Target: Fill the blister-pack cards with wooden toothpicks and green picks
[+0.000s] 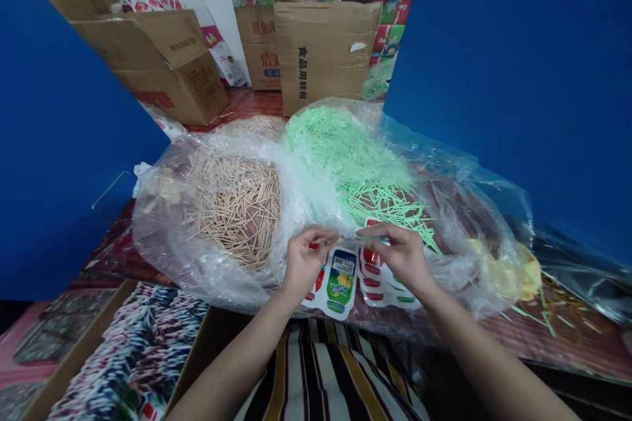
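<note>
My left hand and my right hand are raised close together in the middle, fingers pinched. Between the fingertips is a thin, greyish-green strip-like piece, too blurred to name. Below my left hand lies a bottle-shaped Sprite packet, green and blue with a white edge, on top of red-printed ones. More bottle-shaped packets with red print lie under my right hand. Ahead are a heap of light green sticks and, to the left, a heap of tan sticks.
Clear plastic bags surround both stick heaps. An open carton packed with similar packets stands at lower left. Cardboard boxes stand at the back. Blue panels flank both sides. Rubber bands lie at right.
</note>
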`<state>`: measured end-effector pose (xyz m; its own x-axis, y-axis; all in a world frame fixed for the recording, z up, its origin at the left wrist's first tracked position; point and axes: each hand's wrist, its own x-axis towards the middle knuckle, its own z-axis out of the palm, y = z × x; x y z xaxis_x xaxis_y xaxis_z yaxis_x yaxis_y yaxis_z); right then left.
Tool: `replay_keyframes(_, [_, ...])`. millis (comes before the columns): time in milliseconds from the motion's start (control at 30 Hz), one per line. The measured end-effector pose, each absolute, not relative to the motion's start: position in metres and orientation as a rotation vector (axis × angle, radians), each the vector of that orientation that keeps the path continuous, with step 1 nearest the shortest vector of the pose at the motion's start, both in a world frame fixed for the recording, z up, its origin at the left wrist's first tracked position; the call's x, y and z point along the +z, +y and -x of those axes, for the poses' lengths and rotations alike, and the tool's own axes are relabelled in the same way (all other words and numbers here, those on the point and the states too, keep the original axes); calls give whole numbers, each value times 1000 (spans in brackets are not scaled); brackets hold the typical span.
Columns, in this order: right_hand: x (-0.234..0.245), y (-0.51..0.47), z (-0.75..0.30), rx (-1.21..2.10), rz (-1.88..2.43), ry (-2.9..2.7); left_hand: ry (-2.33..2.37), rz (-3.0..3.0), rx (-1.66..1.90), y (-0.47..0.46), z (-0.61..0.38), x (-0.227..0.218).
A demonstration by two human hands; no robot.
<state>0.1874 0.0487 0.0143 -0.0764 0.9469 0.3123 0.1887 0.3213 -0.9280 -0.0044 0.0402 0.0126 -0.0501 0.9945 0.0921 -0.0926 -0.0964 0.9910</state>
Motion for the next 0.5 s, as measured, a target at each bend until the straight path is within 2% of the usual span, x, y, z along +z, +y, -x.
replay_keyframes(100, [15,41,-198,575,877,-1784,1057,-1464,1463,38,10,19])
replay_keyframes(233, [17,35,-204,359,748,-1893,993,-1478,1527,35,13,18])
replay_keyframes(500, [24,29,-209,303,714,-1984,972,-1495,1512,33,18,16])
